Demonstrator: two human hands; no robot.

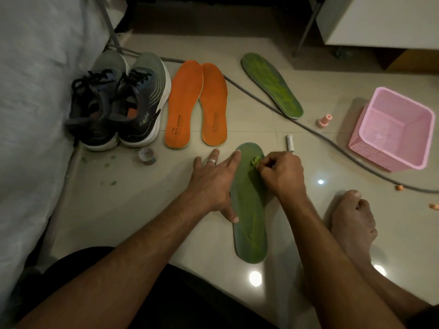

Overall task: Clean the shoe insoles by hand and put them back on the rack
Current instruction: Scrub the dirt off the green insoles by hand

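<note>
Green insole (249,224) is pinned flat on the floor by the spread left hand (213,179); peeling green fuzz (256,161) is pinched by the right hand (282,173). Fuzz should be pulled low, slowly.

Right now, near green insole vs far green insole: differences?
The near green insole is pinned flat by the left hand, and the right hand pinches a green clump on it; the far green insole lies untouched. Near one looks mostly plain green; far one shows bright yellow-green patches. Both lie flat on the floor.
</note>
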